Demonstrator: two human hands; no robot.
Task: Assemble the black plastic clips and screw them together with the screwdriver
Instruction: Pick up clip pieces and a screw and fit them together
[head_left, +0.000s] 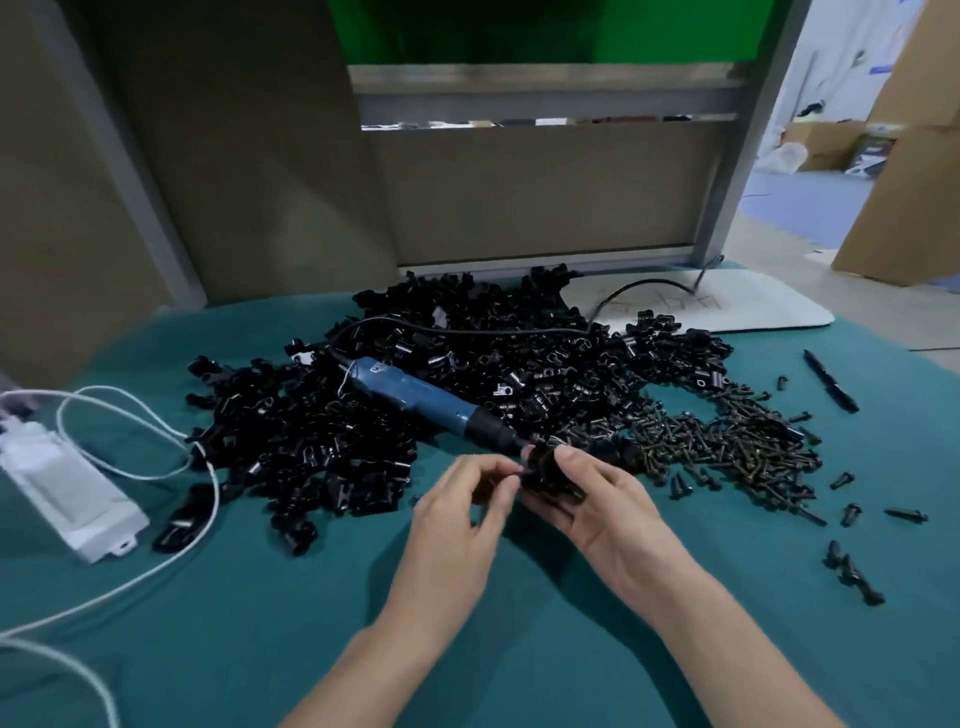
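Note:
My right hand (597, 499) grips a black plastic clip (545, 475) above the green cloth. My left hand (460, 506) pinches something small and dark at the clip's left side; it is too small to name. Behind the hands lies a big heap of black clips (467, 364). The blue electric screwdriver (415, 397) rests on that heap, its dark tip pointing toward my hands. A pile of dark screws (727, 441) lies to the right of the hands.
A white power box (67, 488) with white cables sits at the left. A black pen (830, 380) and several loose screws (852, 571) lie at the right. A white mat (753, 306) is at the back right, grey panels behind the table.

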